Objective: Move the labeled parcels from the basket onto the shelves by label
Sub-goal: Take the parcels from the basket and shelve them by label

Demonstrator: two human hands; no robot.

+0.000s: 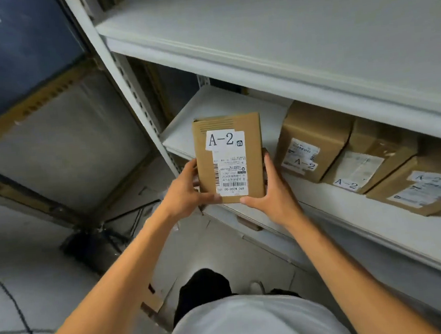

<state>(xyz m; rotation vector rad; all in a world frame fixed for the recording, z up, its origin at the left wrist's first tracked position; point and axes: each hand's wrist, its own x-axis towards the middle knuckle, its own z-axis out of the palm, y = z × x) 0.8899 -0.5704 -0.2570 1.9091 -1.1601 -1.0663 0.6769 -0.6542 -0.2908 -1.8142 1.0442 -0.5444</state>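
A flat brown cardboard parcel (250, 147) with a white "A-2" label and a barcode sticker is held in front of the middle shelf (208, 106). My left hand (186, 189) grips its lower left edge, thumb across the bottom of the face. My right hand (273, 194) grips its lower right edge, thumb at the bottom corner. On that shelf to the right stand three brown boxes: one labeled "A-2" (311, 139), a second "A-2" box (366, 158) and a third box (426, 187) whose label is blurred. The basket is out of view.
The white metal rack has an upper shelf (281, 26) and a perforated upright post (137, 99). A dark tripod base (94, 243) stands on the tiled floor at left. A cardboard piece (151, 300) lies on the floor by my legs.
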